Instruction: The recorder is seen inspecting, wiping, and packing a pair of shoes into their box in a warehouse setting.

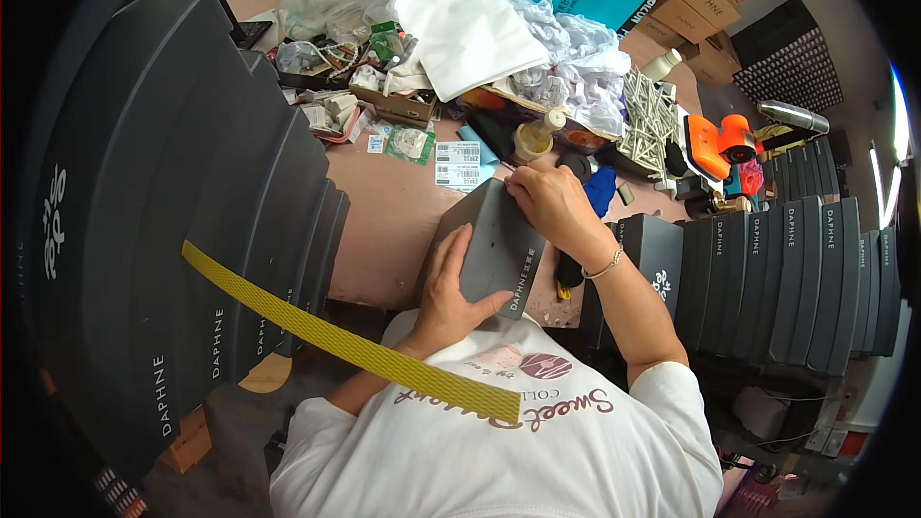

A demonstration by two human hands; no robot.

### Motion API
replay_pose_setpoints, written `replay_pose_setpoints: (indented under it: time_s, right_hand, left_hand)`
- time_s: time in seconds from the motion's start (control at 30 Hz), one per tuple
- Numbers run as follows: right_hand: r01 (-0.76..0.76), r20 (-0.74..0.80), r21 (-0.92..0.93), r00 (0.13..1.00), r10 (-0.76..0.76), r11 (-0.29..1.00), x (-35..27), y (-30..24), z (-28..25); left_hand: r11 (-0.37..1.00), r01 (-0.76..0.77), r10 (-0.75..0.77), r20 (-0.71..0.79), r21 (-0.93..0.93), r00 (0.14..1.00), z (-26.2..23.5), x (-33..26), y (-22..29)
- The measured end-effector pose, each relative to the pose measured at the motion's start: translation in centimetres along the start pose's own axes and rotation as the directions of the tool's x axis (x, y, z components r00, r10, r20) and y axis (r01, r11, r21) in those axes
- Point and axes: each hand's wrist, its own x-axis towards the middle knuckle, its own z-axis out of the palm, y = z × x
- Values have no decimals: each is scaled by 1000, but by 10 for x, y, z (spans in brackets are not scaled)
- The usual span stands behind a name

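Note:
A dark grey shoebox stands tilted at the near edge of the table, close against my white shirt. My left hand rests on its near left side, fingers stretched out and thumb spread toward the box's lower right corner. At the far upper edge of the box, my right hand has its fingertips pinched together. Whatever lies between those fingertips is too small to make out. Just beyond the box is a sheet of white printed labels.
Tall stacks of grey shoeboxes rise at left, and a row of shoeboxes stands at right. A yellow woven strap crosses the lower view. Behind lie a jar, white sticks, crumpled paper and an orange tool.

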Motion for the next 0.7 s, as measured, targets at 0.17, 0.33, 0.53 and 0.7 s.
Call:
replay_pose_setpoints:
  time_s: [0.17,0.33,0.53,0.7]
  right_hand:
    - [-86,-172,142,979,110,986,-3,7,4]
    - [-27,10,406,1000,25,914,-24,-21,-11]
    - [37,61,323,996,-60,946,-35,-30,1]
    - [-44,90,374,996,12,926,-29,-26,5]
  left_hand:
    - [999,-23,23,-9,28,1000,-1,-2,-1]
    - [1000,-21,21,-19,23,1000,-1,-2,-3]
    - [999,-21,21,-17,32,1000,1,-2,-1]
    - [1000,-15,15,-27,16,1000,2,-1,-3]
